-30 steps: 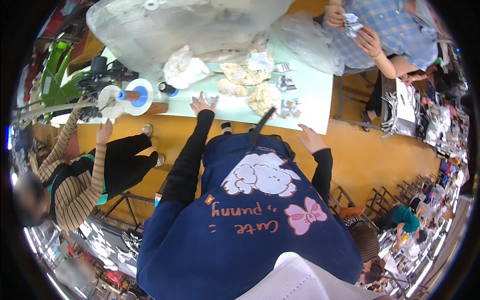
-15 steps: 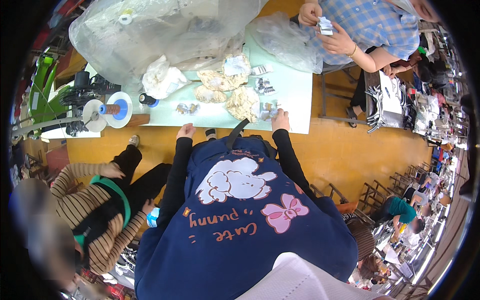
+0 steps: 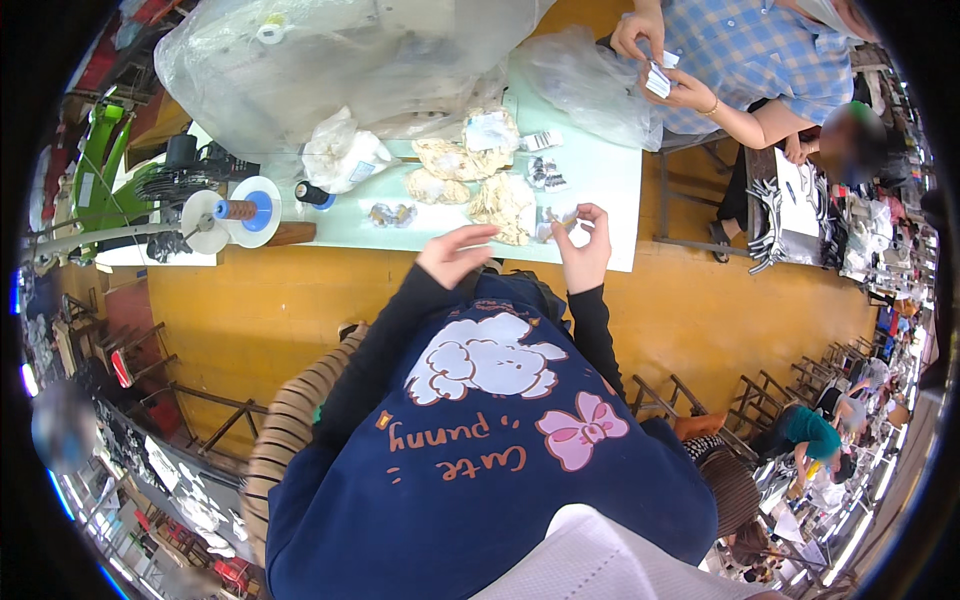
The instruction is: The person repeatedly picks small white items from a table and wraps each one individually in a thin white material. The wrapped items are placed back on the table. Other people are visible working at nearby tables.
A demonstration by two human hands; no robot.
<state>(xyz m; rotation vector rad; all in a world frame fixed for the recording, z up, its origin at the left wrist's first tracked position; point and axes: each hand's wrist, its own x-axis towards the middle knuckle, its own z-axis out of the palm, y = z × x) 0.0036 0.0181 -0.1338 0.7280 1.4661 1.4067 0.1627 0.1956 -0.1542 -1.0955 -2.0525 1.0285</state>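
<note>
The work in hand looked like sorting small packets out of the crumpled plastic bags on the pale green desk (image 3: 600,190), and the step appeared to be the handling of one piece just lifted from the heap. The right hand (image 3: 585,245) was raised over the near edge of the desk, its fingers (image 3: 580,215) pinched closed on a small clear packet (image 3: 560,218), which sat at about one o'clock from the left hand (image 3: 455,255). That left hand hovered at the desk edge, palm down, fingers (image 3: 482,234) loosely spread and holding nothing, pointing toward the nearest crumpled bag (image 3: 503,203) at twelve o'clock. Both forearms in dark sleeves reached up from the body, elbows bent. The next move probably called for a fine two-handed grip on the packet, since it was thin and slippery. At two o'clock, across the desk, another person's hands (image 3: 665,75) held small white pieces.
</note>
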